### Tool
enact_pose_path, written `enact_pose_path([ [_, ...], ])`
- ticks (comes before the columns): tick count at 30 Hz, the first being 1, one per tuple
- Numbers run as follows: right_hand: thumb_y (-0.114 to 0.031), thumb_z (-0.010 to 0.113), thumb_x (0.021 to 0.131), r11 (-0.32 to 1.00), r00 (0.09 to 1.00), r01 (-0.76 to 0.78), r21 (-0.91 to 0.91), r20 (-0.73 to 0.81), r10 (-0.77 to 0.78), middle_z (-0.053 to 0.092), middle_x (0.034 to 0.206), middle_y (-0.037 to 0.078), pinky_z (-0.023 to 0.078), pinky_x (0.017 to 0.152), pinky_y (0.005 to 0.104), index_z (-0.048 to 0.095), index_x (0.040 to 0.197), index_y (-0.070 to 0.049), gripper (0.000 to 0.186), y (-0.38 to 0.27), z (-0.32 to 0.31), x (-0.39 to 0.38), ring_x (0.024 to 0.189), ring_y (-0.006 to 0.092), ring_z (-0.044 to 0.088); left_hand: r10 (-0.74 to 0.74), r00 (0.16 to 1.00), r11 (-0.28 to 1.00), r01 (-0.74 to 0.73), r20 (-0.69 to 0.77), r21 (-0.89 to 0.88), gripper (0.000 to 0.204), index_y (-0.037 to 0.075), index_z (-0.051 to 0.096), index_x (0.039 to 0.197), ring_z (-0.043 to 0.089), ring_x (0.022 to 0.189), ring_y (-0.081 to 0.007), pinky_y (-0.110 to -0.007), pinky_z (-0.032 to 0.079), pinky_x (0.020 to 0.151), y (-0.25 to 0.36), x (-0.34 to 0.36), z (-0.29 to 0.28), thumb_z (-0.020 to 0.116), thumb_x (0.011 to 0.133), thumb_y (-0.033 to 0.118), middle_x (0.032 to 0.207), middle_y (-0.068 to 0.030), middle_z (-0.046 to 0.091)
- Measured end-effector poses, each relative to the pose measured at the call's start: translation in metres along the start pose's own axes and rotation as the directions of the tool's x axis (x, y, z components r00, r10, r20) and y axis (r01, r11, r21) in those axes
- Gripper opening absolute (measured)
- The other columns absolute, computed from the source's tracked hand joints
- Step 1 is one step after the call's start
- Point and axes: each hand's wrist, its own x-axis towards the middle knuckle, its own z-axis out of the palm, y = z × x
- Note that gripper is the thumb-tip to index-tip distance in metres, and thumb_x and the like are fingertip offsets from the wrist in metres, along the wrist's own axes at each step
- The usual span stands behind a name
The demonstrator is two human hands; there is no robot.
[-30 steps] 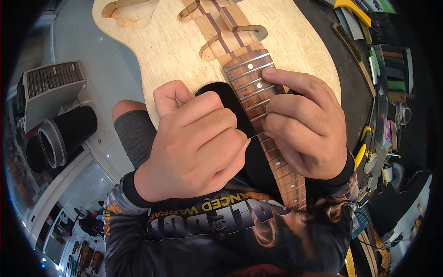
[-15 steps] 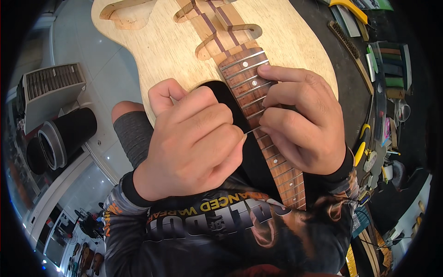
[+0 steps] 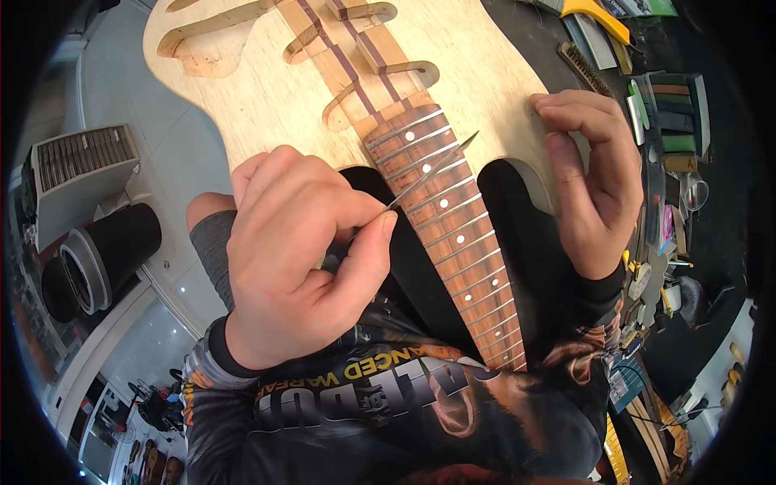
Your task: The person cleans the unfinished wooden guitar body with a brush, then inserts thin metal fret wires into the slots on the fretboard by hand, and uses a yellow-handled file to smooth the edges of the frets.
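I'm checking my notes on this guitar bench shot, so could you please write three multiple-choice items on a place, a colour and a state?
1. Where does the thin metal strip lie?
A. across the fretboard
B. on the floor
C. in the tool rack

2. What colour is the guitar body?
A. black
B. pale bare wood
C. red

3. How is the right hand?
A. gripping pliers
B. open, fingertips on the body's edge
C. flat on the neck

Answers: 1 A, it crosses the fretboard, pinched by the left hand. 2 B, unfinished light wood. 3 B, it holds nothing.

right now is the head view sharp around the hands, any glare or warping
Head view: sharp on the left hand and its thin metal file; soft even light, faint shine on the frets; fisheye bends the guitar body edges, black vignette at the corners.
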Motion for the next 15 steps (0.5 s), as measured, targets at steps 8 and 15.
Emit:
enact_pose_path([
  [8,0.021,0.067,0.099,1.0,1.0,-0.003,0.026,0.005,0.003,0.077,0.124,0.018,0.058,0.098,0.0355,0.078,0.123,0.005,0.031,0.0003,0.0034,-0.0009,0.112,0.0273,0.076,0.052,0.997,0.997,-0.054,0.055,0.049,0.027,0.006,0.077,0.096,0.06,0.076,-0.0264,-0.041,0.042,0.082,0.0002,0.0048,0.0006,0.09,0.077,-0.008,0.084,-0.0059,0.07],
  [15,0.024,0.068,0.096,0.998,0.998,0.045,0.045,0.047,-0.048,0.078,0.124,0.02,0.06,0.097,0.0369,0.078,0.122,0.005,0.033,-0.0049,0.0061,-0.0005,0.111,0.029,0.077,0.072,0.995,0.996,-0.075,0.065,0.051,0.03,0.006,0.078,0.097,0.06,0.076,-0.0263,-0.044,0.041,0.085,-0.0002,0.0039,0.0044,0.092,0.072,-0.004,0.085,-0.0048,0.069],
])
